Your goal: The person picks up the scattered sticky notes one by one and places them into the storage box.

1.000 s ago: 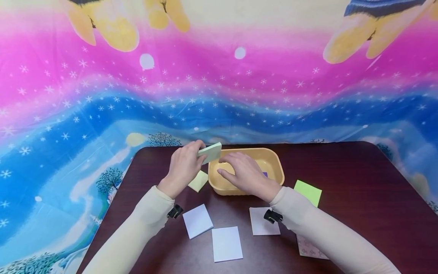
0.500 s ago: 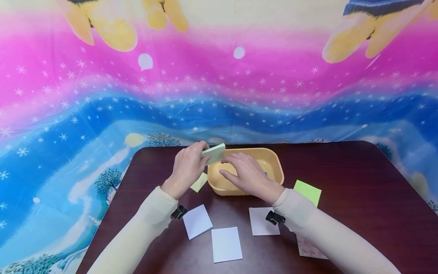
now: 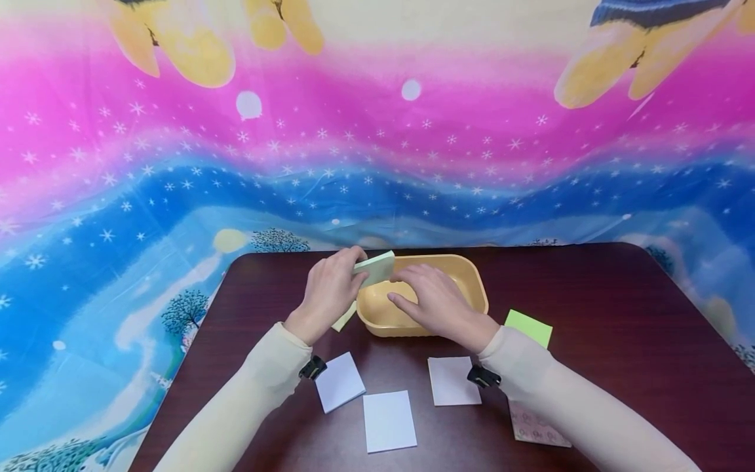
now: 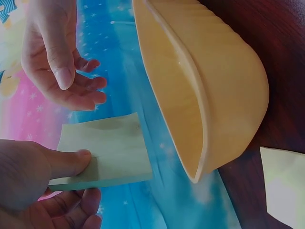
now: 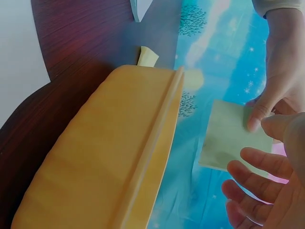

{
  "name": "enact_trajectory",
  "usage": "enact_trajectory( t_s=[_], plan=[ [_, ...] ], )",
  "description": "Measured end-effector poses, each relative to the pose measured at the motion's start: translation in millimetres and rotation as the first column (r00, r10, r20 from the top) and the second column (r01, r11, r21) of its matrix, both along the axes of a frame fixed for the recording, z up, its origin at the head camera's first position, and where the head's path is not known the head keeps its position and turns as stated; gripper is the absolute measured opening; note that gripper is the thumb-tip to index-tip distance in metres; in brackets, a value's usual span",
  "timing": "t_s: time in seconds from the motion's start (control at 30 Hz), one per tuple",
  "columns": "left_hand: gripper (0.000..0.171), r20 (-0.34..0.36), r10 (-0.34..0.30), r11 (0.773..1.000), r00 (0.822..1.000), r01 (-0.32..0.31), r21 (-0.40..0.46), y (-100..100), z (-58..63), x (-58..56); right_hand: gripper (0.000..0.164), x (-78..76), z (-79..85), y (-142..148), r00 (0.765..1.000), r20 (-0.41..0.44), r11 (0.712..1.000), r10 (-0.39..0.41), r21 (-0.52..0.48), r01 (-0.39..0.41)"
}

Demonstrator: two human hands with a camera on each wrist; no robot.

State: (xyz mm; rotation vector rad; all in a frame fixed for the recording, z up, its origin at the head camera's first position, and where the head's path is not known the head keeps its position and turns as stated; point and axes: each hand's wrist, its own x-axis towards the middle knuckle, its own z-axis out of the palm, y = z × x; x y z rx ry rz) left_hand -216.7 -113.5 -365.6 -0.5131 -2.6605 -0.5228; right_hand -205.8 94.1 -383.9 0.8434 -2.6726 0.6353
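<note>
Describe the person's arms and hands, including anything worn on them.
Both forearms wear plain, cream-coloured long fabric sleeves, the left sleeve and right sleeve reaching the wrists. A small black clip-like device sits at the left cuff and another at the right cuff. The left hand and right hand are ungloved, with no rings visible.

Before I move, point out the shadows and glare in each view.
Head view: soft sheen on the dark reddish-brown table; left wrist view: the left hand shades part of the pale green note pad; right wrist view: that pad darkens beside the same hand.
</note>
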Motion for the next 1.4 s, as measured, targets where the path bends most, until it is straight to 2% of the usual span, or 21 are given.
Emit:
enact_trajectory(
  t_s=[0.23, 0.57, 0.7, 1.23, 1.4],
  plan=[
    [0.019, -0.005, -0.013, 1.000, 1.000, 0.013, 0.004, 4.8, -2.1, -0.3, 0.032, -0.2, -1.8, 3.5, 1.000, -0.006, 1.000, 0.003, 0.002, -0.003],
    [0.021, 0.060, -0.015, 1.000, 0.998, 0.015, 0.000, 11.1, -5.6, -2.7, 0.031, 0.1, -4.3, 7.5, 1.000, -0.018, 1.000, 0.003, 0.006, -0.003],
    [0.021, 0.061, -0.018, 1.000, 0.998, 0.018, -0.008, 13.7, -7.6, -3.0, 0.030, -0.1, -5.6, 9.0, 1.000, -0.024, 1.000, 0.008, 0.007, -0.008],
    [0.018, 0.118, -0.043, 0.998, 0.992, 0.048, -0.041, 20.9, -21.1, -9.3, 0.030, -0.1, -9.9, 13.4, 0.999, -0.037, 1.000, 0.017, 0.003, -0.017],
    [0.016, 0.116, -0.053, 0.996, 0.992, 0.061, -0.069, 22.2, -27.3, -11.0, 0.030, 1.1, -11.8, 14.1, 0.999, -0.033, 1.000, 0.007, 0.012, -0.006]
  ],
)
